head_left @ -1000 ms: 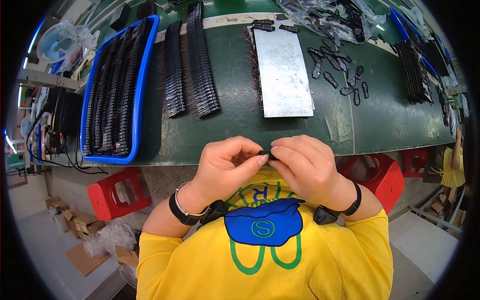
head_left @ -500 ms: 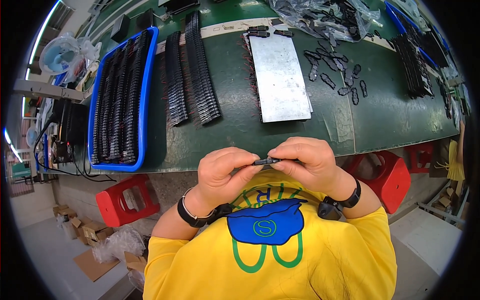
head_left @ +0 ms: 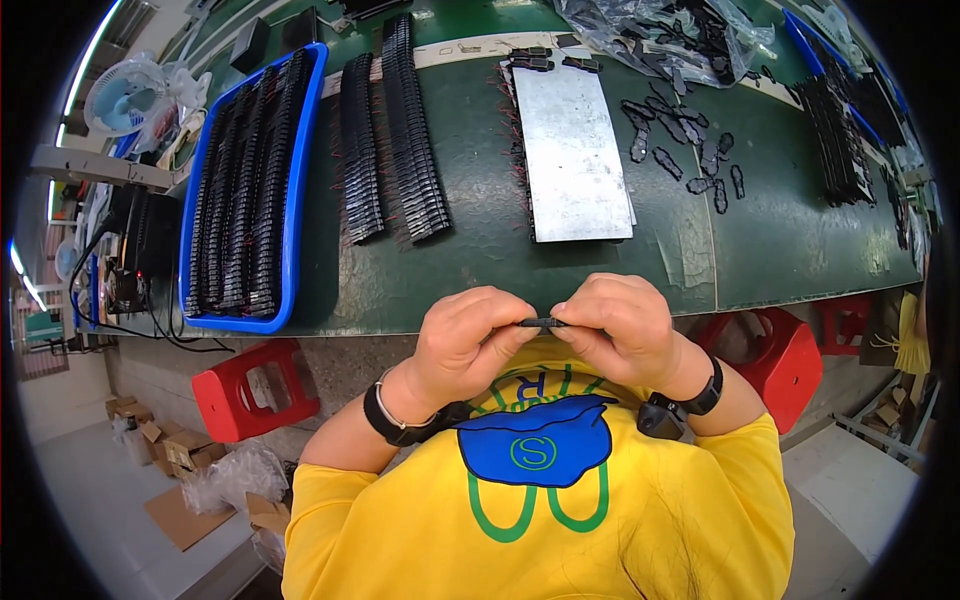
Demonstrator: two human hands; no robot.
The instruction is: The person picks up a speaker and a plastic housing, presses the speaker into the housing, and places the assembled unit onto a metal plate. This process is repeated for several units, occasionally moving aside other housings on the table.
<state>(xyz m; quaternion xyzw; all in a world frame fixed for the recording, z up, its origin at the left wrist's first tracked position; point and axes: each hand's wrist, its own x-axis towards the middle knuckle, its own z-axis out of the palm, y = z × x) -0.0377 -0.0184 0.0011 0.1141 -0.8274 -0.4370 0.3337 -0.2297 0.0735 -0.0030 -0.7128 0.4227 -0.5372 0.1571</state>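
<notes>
A small, slim black plastic part (head_left: 541, 323) is pinched at both ends, held level just off the table's near edge. My left hand (head_left: 474, 332) grips its left end between thumb and fingertips. On the other end, my right hand (head_left: 622, 322) has a like pinch. The fingers cover much of the part, so its exact kind cannot be told. Beyond the hands lies a silvery metal plate (head_left: 577, 160), with small black pieces (head_left: 532, 60) on its far end and red wires along its left side. Flat black pieces (head_left: 668, 163) lie scattered to its right.
Two long rows of black parts (head_left: 412, 140) lie on the green table (head_left: 480, 190). Left of them, a blue tray (head_left: 297, 225) holds more rows. A plastic bag (head_left: 735, 60) of black pieces sits far right. Red stools (head_left: 765, 360) stand below the table edge at both sides.
My hands have drawn slightly closer together, and the left has moved a little to the right. Both still pinch the black part. The view has shifted slightly.
</notes>
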